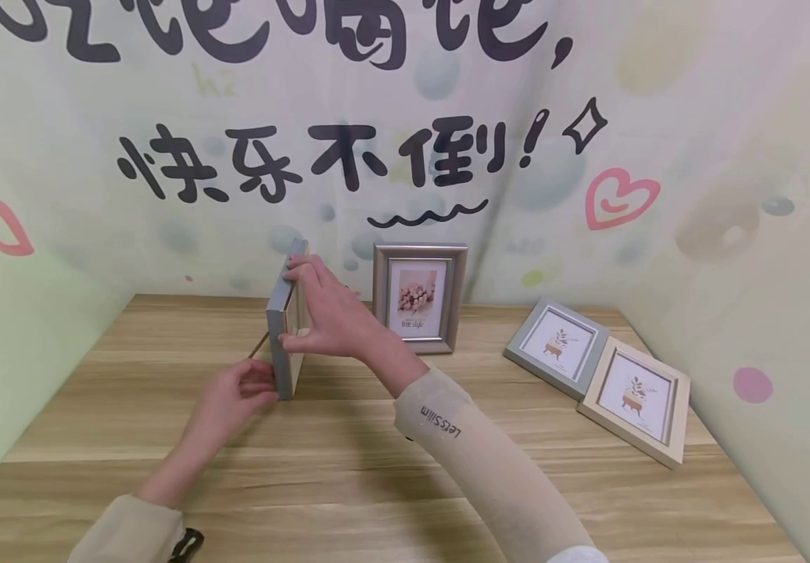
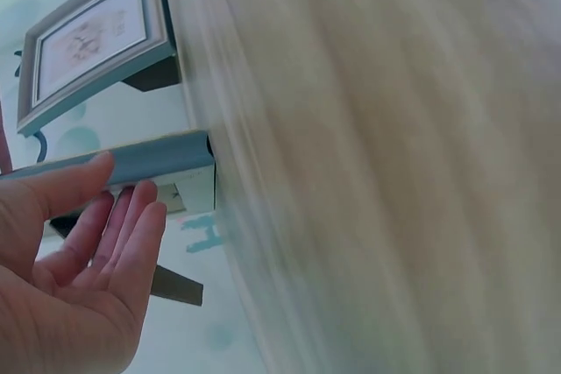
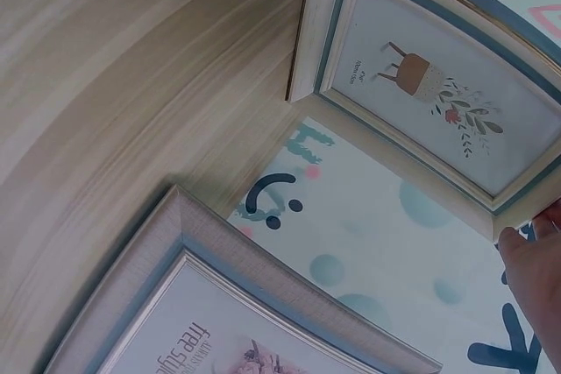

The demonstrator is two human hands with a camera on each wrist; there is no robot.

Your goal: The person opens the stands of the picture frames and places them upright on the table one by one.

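Note:
A photo frame [image 1: 277, 327] with a blue-grey edge stands upright on the table, edge-on in the head view. My right hand [image 1: 335, 313] grips it from the right, fingers over the upper edge and thumb on the near side. Low on its near edge, my left hand [image 1: 232, 399] pinches it; in the left wrist view the thumb lies on the blue edge and the fingers curl behind. A dark stand leg [image 2: 180, 286] juts out from its back. The right wrist view shows its front, a potted plant picture [image 3: 429, 85] inside a pale border.
A silver-brown photo frame [image 1: 456, 301] with a flower picture stands upright at the back, right of the hands. Two frames lie face up on the right, a grey-blue one [image 1: 525, 336] and a beige one [image 1: 630, 438], touching. A printed cloth [image 1: 349, 211] hangs behind the wooden table [image 1: 292, 485].

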